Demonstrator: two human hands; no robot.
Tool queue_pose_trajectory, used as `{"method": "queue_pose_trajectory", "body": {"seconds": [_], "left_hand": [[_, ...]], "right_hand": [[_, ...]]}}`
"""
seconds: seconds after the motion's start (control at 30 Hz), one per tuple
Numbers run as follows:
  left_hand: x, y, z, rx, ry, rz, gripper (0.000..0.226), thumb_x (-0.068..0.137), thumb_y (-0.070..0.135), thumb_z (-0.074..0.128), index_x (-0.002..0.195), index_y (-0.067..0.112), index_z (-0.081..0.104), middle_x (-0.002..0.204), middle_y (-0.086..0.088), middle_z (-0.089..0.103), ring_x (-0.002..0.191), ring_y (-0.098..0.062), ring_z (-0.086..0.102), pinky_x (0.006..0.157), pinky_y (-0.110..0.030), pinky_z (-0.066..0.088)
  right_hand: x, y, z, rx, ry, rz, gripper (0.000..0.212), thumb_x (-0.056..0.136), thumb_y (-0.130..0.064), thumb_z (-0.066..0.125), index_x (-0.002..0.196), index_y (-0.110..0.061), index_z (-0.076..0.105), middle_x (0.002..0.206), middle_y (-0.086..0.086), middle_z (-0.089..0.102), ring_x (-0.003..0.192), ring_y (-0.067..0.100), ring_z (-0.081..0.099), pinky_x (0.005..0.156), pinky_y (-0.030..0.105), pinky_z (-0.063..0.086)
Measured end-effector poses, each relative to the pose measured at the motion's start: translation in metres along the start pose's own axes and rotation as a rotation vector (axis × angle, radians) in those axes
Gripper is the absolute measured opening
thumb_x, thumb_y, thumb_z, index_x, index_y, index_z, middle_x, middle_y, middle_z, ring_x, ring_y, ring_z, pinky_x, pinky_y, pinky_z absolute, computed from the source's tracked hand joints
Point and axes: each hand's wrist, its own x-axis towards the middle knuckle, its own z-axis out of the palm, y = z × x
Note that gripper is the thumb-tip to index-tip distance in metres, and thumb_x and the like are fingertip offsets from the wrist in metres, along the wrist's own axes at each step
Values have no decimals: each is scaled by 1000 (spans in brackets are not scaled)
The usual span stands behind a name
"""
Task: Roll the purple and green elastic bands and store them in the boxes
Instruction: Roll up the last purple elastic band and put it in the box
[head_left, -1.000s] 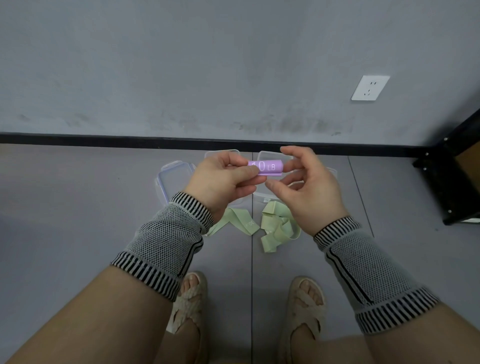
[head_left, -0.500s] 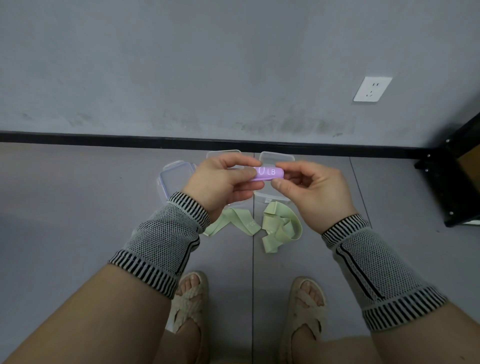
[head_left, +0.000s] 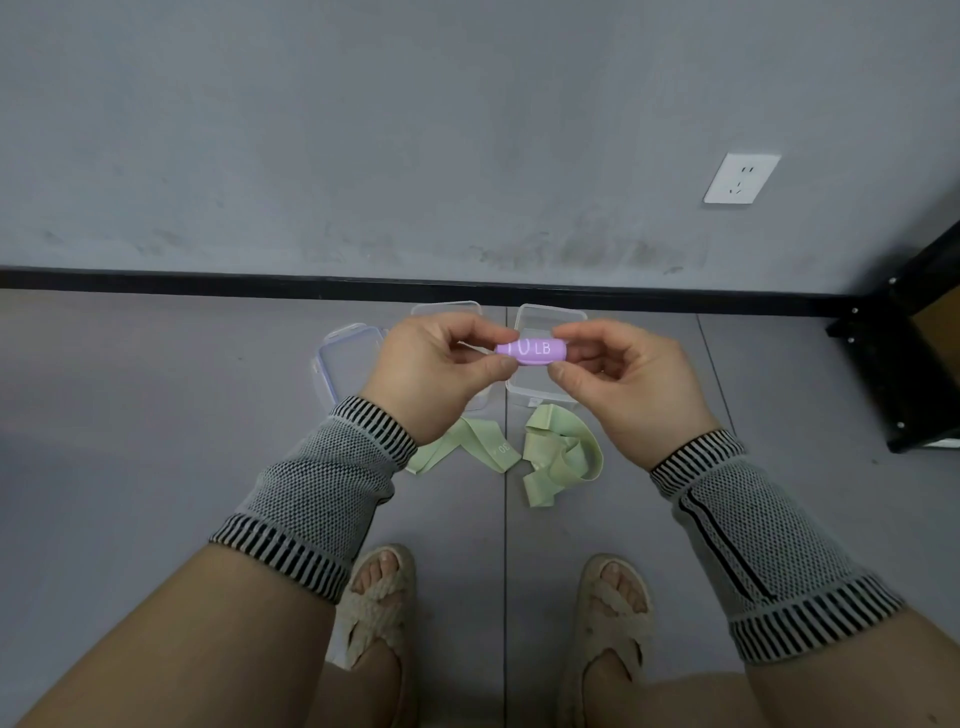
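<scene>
The purple band (head_left: 532, 352), rolled into a tight cylinder with white "LB" print, hangs in the air between both hands. My left hand (head_left: 441, 371) pinches its left end and my right hand (head_left: 631, 384) pinches its right end. Below them on the floor lie two loose green bands, one (head_left: 470, 447) at the left and one (head_left: 558, 457) crumpled at the right. Clear plastic boxes sit behind the hands: one (head_left: 550, 319) open at the right, another (head_left: 447, 307) mostly hidden by my left hand.
A clear lid (head_left: 345, 358) lies on the grey floor at the left of the boxes. A black baseboard (head_left: 208, 280) runs along the grey wall. A black frame (head_left: 904, 364) stands at the right. My sandalled feet (head_left: 379, 603) are below.
Both hands have lowered slightly with the purple roll. The right fingers have closed in on the roll's right end and the roll looks tighter.
</scene>
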Motion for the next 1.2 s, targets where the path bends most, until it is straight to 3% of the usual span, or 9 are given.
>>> {"method": "queue_pose_trajectory", "body": {"seconds": [0.1, 0.27, 0.4, 0.53, 0.63, 0.7, 0.87, 1.07, 1.2], "left_hand": [[0, -2, 0, -1, 1, 0, 28, 75, 3, 73, 76, 30, 66, 89, 3, 71, 81, -27, 70, 81, -39, 57], [-1, -5, -2, -8, -2, 7, 25, 78, 6, 72, 83, 30, 67, 88, 4, 71, 79, -27, 69, 78, -33, 57], [-3, -7, -1, 3, 61, 45, 24, 78, 9, 72, 86, 31, 66, 90, 11, 70, 77, -9, 68, 74, -22, 56], [1, -11, -3, 50, 163, 57, 26, 79, 17, 73, 96, 35, 65, 94, 15, 69, 88, 2, 64, 79, -17, 50], [14, -20, -16, 216, 159, 32, 21, 80, 28, 71, 98, 37, 67, 97, 20, 67, 93, 7, 59, 79, -6, 42], [28, -34, -25, 282, 163, 13, 21, 80, 32, 70, 101, 36, 68, 99, 19, 68, 94, 5, 59, 82, -10, 44], [80, -117, -31, 486, 229, 22, 26, 82, 37, 67, 107, 33, 68, 106, 14, 66, 95, -4, 58, 86, -25, 48], [148, -254, -18, 483, 230, -100, 25, 82, 30, 69, 106, 34, 68, 97, 22, 54, 92, 1, 49, 88, -21, 43], [171, -311, -8, 479, 186, -175, 29, 83, 31, 68, 112, 35, 65, 100, 21, 53, 94, 0, 48, 88, -19, 40]], "right_hand": [[-1, 1, -1, -35, -10, -5, 27, 78, -6, 74, 86, -31, 66, 81, -7, 70, 75, 6, 65, 76, 21, 55], [0, 1, 0, -20, 2, 11, 25, 77, -7, 75, 85, -29, 67, 83, -5, 71, 79, 11, 68, 78, 26, 56], [2, -3, 7, -19, 50, -3, 29, 77, -6, 74, 85, -33, 65, 84, -7, 71, 80, 11, 68, 79, 24, 55], [6, -8, 21, 5, 124, -9, 31, 80, -7, 72, 84, -37, 64, 81, -15, 69, 79, 1, 66, 76, 16, 53], [20, 0, 35, -122, 130, -9, 20, 83, -15, 70, 99, -27, 70, 86, -16, 68, 83, 3, 66, 79, 23, 55], [37, 10, 47, -210, 114, -26, 23, 83, -19, 70, 106, -22, 71, 91, -12, 69, 84, 7, 64, 80, 29, 56], [93, 75, 94, -259, 108, -65, 24, 83, -16, 70, 106, -24, 71, 86, -14, 62, 78, 7, 61, 76, 27, 54], [160, 207, 156, -246, 57, 75, 24, 83, -18, 70, 107, -21, 71, 93, -6, 69, 80, 8, 62, 80, 31, 55], [182, 261, 179, -242, 10, 167, 26, 82, -17, 70, 108, -20, 71, 94, -6, 70, 81, 8, 63, 81, 24, 54]]}}
